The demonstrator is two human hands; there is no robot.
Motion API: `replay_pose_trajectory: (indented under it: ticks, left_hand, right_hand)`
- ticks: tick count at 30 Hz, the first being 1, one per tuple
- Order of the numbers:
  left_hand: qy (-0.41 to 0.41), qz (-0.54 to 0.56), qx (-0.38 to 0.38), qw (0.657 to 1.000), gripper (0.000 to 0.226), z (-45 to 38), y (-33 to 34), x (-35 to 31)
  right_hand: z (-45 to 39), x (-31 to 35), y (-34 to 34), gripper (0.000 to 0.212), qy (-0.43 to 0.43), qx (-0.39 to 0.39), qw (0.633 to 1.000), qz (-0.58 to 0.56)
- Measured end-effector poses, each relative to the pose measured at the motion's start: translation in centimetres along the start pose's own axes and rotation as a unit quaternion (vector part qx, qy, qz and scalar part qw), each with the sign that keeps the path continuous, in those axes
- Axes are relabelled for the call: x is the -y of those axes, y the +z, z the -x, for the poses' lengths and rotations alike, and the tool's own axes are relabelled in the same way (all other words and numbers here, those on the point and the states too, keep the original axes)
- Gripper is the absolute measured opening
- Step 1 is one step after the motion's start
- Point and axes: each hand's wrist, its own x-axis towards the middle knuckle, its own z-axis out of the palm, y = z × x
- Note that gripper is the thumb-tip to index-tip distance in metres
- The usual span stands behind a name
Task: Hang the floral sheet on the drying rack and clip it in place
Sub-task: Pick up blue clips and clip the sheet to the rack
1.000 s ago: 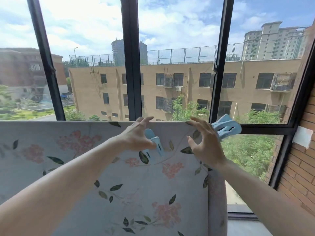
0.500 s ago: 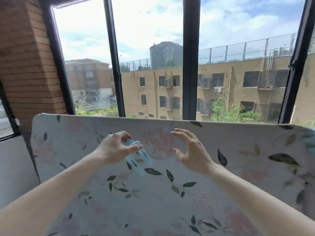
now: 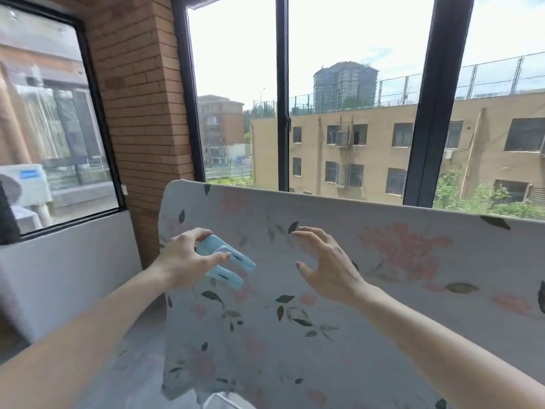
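Two bare forearms, no sleeves in view on either. Left hand (image 3: 188, 258) and right hand (image 3: 327, 267): no rings, watch or bracelets visible. Fingernails longish with a pale polish (shade hard to tell, frame is soft). No gloves.

- A red-brown brick pillar (image 3: 141, 113) stands in the corner between two window openings
- Tall black-framed windows (image 3: 282, 93) fill the far wall, their dark mullions upright
- A black-framed side window (image 3: 59, 119) on the left shows a white air-conditioner outdoor unit (image 3: 25, 184) outside
- A plain grey-white wall panel (image 3: 67, 267) runs beneath the side window
- Beyond the glass lie a tan multi-storey building (image 3: 368, 152), a grey high-rise tower (image 3: 345, 84), green trees (image 3: 483, 199) and bright daylight under a cloudy sky
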Motion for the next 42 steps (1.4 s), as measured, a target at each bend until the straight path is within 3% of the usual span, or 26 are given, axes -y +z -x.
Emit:
replay_pose_trajectory:
  ticks: [16, 30, 34, 42]
  left_hand:
    - [-0.049, -0.003, -0.047, 0.998, 0.077, -12.8, -8.0, 13.4]
    - [0.004, 0.014, -0.108, 0.994, 0.068, -25.5, -14.2, 21.9]
    - [0.026, -0.003, -0.092, 0.995, 0.070, -29.1, -16.3, 24.6]
    - [0.098, -0.016, -0.068, 0.993, 0.071, -34.9, -18.6, 29.5]
  right_hand:
    - [-16.6, 2.7, 12.4, 0.059, -0.050, 0.005, 0.998, -0.032]
    - [-29.5, 6.5, 19.4, 0.055, -0.065, -0.031, 0.997, -0.015]
    - [-31.9, 7.9, 21.3, 0.055, -0.058, -0.058, 0.997, 0.010]
    - [-36.4, 10.8, 24.4, 0.053, 0.027, -0.060, 0.994, 0.083]
